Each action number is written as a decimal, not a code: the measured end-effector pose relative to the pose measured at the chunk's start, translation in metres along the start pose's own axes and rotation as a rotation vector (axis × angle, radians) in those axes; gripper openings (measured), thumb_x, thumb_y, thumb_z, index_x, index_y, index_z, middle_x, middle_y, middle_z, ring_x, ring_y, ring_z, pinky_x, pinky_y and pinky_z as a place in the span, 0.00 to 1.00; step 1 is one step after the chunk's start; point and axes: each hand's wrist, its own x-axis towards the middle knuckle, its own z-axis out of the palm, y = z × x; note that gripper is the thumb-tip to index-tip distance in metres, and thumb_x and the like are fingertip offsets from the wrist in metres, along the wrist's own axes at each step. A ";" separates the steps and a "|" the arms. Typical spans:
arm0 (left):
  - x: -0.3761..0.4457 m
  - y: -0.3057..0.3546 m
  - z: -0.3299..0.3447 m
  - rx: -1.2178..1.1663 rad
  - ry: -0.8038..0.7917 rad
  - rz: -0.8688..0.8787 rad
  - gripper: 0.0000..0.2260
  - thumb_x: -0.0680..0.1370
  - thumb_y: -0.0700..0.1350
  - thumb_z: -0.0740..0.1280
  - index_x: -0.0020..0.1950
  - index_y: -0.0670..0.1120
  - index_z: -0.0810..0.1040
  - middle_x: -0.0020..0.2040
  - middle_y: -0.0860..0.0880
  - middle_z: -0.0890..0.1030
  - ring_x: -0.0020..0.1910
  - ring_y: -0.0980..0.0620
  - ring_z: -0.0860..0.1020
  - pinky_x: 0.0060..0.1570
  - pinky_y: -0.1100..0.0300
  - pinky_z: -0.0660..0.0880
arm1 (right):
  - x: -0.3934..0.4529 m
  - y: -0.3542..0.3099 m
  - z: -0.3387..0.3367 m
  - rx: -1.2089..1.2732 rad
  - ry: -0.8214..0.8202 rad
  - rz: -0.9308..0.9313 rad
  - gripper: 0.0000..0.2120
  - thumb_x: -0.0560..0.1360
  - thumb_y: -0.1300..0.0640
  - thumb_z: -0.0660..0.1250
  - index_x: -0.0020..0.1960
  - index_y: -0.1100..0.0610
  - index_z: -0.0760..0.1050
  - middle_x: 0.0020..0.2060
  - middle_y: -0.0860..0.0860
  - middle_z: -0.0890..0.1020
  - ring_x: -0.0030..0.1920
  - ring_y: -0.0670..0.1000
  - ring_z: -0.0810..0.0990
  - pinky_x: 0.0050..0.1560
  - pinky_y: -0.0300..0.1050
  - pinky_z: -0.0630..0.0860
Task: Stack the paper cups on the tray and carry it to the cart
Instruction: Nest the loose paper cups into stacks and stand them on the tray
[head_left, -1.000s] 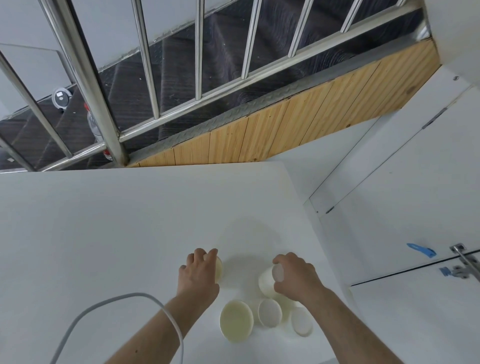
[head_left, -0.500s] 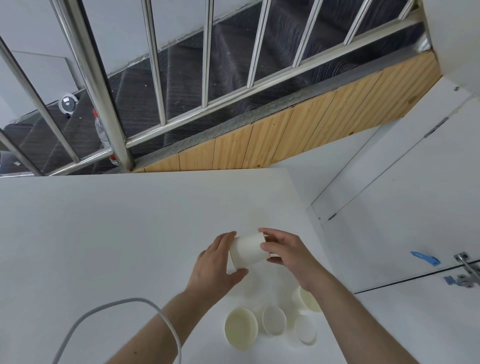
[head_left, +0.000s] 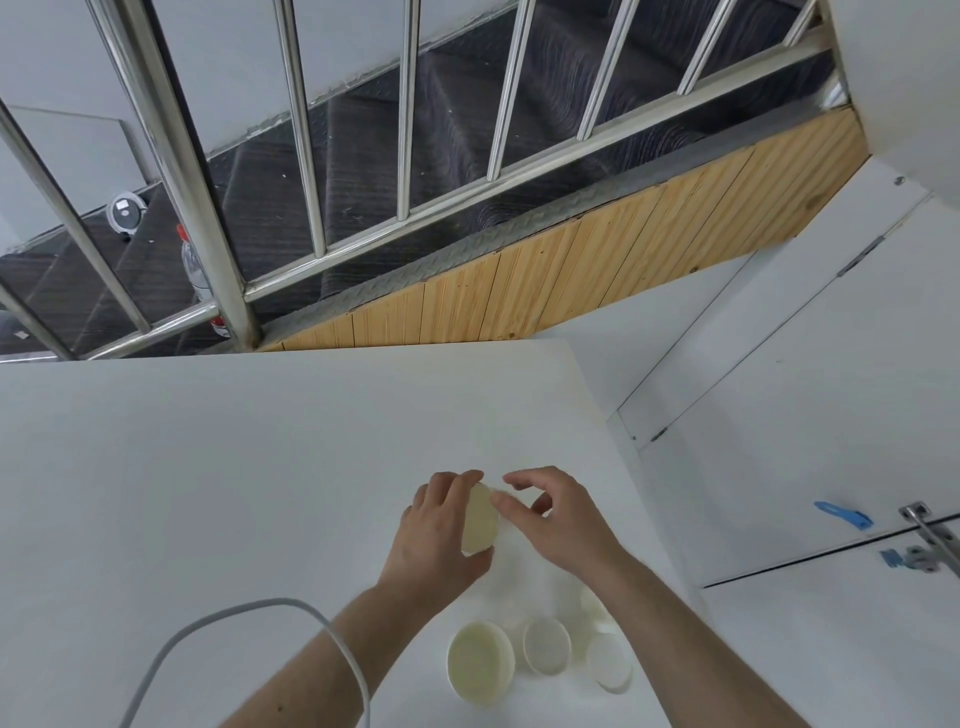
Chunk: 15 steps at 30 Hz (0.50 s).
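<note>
Lying on its side above the white tabletop (head_left: 208, 467), a paper cup (head_left: 480, 525) is gripped by the left hand (head_left: 441, 535), whose fingers are curled round its wall, with the open mouth turned toward the camera. The cup's rim is pinched by thumb and fingertips of the right hand (head_left: 558, 519). Three more cups are seen near the tabletop's near edge, toward its right side: an upright cup (head_left: 480, 662), an upside-down cup (head_left: 546, 647) just beside it, and another upside-down cup (head_left: 609, 662). A grey cable (head_left: 249, 610) is looped over the left forearm. A steel railing (head_left: 311, 156) is seen beyond the far edge
</note>
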 end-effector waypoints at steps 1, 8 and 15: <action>0.000 0.001 0.002 0.014 -0.009 0.008 0.34 0.69 0.49 0.72 0.72 0.51 0.63 0.63 0.52 0.69 0.61 0.50 0.69 0.60 0.57 0.70 | 0.000 -0.001 0.002 -0.016 -0.047 0.011 0.17 0.73 0.40 0.69 0.60 0.44 0.76 0.54 0.37 0.77 0.42 0.41 0.78 0.46 0.32 0.72; -0.002 0.003 0.009 0.116 -0.112 0.000 0.36 0.72 0.55 0.69 0.75 0.54 0.56 0.68 0.56 0.65 0.67 0.53 0.64 0.64 0.60 0.64 | 0.005 0.012 0.014 -0.006 -0.090 0.133 0.14 0.74 0.65 0.60 0.53 0.53 0.79 0.48 0.46 0.82 0.35 0.47 0.83 0.31 0.35 0.73; -0.010 -0.018 0.006 0.375 -0.359 -0.210 0.39 0.70 0.58 0.70 0.75 0.53 0.54 0.74 0.47 0.56 0.75 0.45 0.51 0.71 0.49 0.55 | 0.015 0.046 0.022 -0.023 -0.020 0.288 0.14 0.73 0.67 0.57 0.52 0.58 0.77 0.47 0.53 0.81 0.42 0.55 0.84 0.38 0.45 0.80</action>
